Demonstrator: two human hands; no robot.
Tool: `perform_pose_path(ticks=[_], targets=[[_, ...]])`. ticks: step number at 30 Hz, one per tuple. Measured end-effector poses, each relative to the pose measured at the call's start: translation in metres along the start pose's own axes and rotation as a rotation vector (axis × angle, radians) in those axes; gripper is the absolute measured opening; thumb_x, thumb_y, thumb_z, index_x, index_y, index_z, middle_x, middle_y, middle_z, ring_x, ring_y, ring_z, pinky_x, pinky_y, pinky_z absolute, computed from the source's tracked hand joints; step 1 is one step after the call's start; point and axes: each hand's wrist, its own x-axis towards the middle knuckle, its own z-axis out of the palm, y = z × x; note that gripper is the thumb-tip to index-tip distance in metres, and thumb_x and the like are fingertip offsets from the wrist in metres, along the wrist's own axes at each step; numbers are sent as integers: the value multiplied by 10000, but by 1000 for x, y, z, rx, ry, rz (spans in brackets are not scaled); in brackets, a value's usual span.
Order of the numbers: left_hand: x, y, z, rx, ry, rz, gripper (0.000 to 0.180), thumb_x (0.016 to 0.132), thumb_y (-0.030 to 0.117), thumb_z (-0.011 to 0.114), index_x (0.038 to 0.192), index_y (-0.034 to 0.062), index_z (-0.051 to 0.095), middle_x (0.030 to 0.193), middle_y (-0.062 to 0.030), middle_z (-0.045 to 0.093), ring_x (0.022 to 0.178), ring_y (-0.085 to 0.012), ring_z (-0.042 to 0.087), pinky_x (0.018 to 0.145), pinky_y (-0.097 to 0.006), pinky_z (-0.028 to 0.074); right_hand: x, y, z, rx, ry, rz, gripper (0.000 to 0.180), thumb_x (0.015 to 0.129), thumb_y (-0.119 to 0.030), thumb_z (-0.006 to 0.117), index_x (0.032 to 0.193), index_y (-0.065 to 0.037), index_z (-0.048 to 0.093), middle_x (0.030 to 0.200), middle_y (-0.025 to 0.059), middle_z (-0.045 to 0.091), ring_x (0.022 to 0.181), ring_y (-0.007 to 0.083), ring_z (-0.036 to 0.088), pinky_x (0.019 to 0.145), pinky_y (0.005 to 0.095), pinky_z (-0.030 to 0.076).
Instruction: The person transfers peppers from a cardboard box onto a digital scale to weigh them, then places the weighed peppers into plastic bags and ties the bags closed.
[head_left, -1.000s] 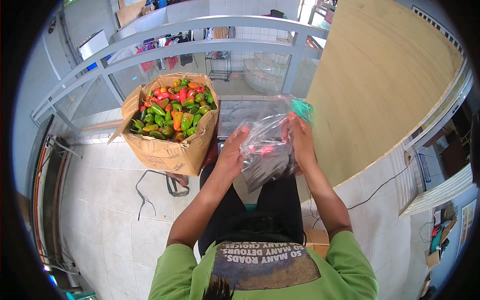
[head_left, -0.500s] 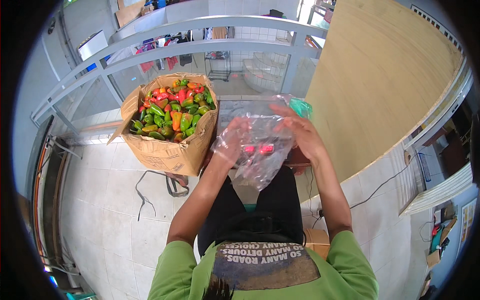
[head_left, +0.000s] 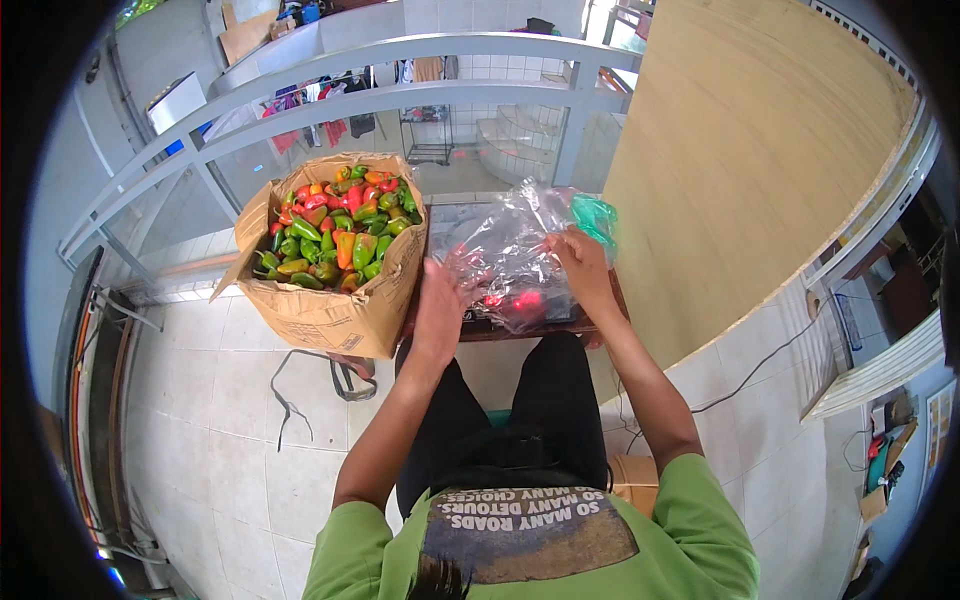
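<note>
A clear plastic bag [head_left: 512, 235] lies crumpled and loose over a low stand in front of me. My right hand [head_left: 584, 268] pinches its right side. At the bag's left edge is my left hand [head_left: 440, 308], with fingers stretched out along the plastic rather than wrapped round it. Red glowing digits of a scale [head_left: 526, 300] shine through the film, too blurred to read. Green plastic [head_left: 596, 217] sits just beyond my right hand. To the left stands a cardboard box [head_left: 335, 318] with its flaps up, full of red, green and orange peppers [head_left: 345, 225].
A grey metal railing [head_left: 400, 100] curves behind the box and stand. A large wooden board [head_left: 760, 150] rises close on my right. A black strap [head_left: 285, 405] lies on the tiled floor [head_left: 215, 440] at the left, and a cable [head_left: 745, 385] runs along the right.
The bag has gone from being held up between both hands to lying lower over the scale. My left hand has come out from behind the film; my right hand has drawn into a pinch.
</note>
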Motion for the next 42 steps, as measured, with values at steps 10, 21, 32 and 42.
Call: perform_pose_path(ticks=[10,21,32,42], targets=[[10,-10,-10,398,165,128,84,851,166,557,849,83,550,664,69,470,580,-8,381,503,-174,296,24,56,-26,-173,97,74,297,798,-252,575,963,-8,615,934,167,588,862,290,563,746,321,435],[-2,6,-11,245,268,62,180,857,249,570,971,110,552,808,10,562,726,-40,503,620,-180,386,68,174,-67,-1224,69,307,617,758,-118,570,1319,-80,317,1257,166,398,1035,335,482,852,426,428],[-6,27,-14,53,13,51,218,879,205,527,1040,59,515,1066,-104,574,878,-151,582,760,-301,479,47,195,-43,-769,-113,467,503,714,-271,663,1195,-258,516,1342,221,276,1124,381,441,914,441,394],[3,36,-22,-404,19,18,194,885,154,503,1056,63,498,1204,-152,499,916,-177,570,827,-305,476,-11,71,-1,466,-437,340,530,857,-365,510,1291,-84,393,1274,88,444,1137,186,442,957,322,329]])
